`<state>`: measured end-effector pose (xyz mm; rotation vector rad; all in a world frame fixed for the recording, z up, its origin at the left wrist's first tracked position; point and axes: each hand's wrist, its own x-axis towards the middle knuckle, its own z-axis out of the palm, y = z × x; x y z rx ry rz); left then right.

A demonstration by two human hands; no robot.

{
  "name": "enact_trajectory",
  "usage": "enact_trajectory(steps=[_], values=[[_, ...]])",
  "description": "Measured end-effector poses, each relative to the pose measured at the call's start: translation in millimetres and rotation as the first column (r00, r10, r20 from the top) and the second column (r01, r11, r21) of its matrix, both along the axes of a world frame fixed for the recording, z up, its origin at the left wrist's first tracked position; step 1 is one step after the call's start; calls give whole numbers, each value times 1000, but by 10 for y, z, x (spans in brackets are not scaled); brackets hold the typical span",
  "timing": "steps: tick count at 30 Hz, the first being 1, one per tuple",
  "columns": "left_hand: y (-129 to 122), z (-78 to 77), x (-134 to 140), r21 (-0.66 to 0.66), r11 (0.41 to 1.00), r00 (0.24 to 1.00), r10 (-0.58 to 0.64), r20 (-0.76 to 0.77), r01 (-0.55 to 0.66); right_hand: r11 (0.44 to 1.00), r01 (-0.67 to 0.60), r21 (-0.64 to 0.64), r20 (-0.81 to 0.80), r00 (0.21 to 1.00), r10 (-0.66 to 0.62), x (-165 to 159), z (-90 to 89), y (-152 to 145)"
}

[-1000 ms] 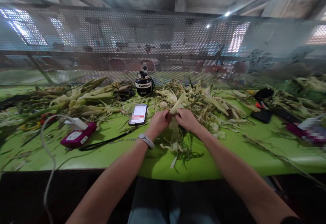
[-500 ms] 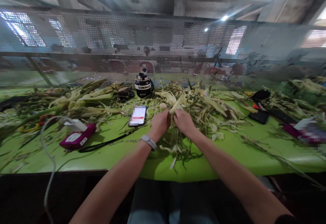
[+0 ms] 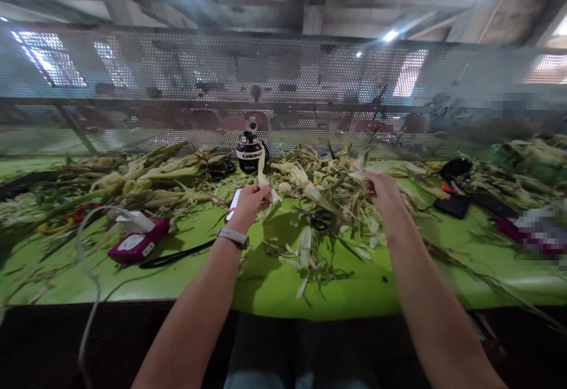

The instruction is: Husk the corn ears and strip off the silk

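My left hand point(image 3: 250, 205) pinches a pale strip of corn husk point(image 3: 262, 170) that sticks up in front of the bottle. Farther right, my right hand point(image 3: 383, 189) is closed on another piece of husk point(image 3: 359, 168) at the edge of the husk heap point(image 3: 341, 170). Between the hands lies a dark looped object point(image 3: 322, 219), perhaps scissors. Nearer to me, a small pile of husk scraps point(image 3: 305, 253) rests on the green tabletop point(image 3: 274, 288). Partly behind my left hand is a phone point(image 3: 234, 203) with a lit screen.
A black bottle point(image 3: 248, 156) stands behind the phone. On the left are a purple power strip point(image 3: 139, 244) with a white cable, a black strap point(image 3: 177, 254) and a husk pile point(image 3: 150, 179). A dark phone-like slab point(image 3: 452, 205) lies right. Perforated metal screen point(image 3: 287, 82) closes the back.
My hands were together over a piece of husk and have now moved apart, left and right, each with husk. The dark looped object between them has come into view.
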<state>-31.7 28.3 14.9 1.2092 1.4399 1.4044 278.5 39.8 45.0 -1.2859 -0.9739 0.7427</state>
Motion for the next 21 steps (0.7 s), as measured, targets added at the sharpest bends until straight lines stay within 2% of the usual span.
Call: enact_trajectory(steps=[2, 4, 7, 9, 11, 15, 21], values=[[-43, -9, 88, -71, 985, 976, -147, 163, 160, 968, -242, -69, -43, 970, 239, -214, -13, -62], [-94, -15, 156, -109, 940, 901, -270, 339, 323, 863, -487, -133, -16, 872, 490, -495, -47, -141], [-155, -18, 215, -112, 891, 820, -349, 454, 441, 716, -658, -233, 78, 721, 689, -841, -136, -234], [-179, -19, 245, -115, 880, 807, -362, 467, 461, 668, -693, -273, 114, 666, 737, -956, -197, -259], [-195, -24, 275, -135, 854, 791, -390, 471, 502, 648, -703, -293, 125, 644, 755, -985, -241, -258], [-219, -52, 321, -166, 787, 748, -464, 475, 594, 647, -697, -310, 137, 640, 756, -950, -271, -239], [-244, -91, 318, -204, 799, 814, -500, 296, 566, 665, -676, -318, 139, 661, 738, -946, -254, -246]])
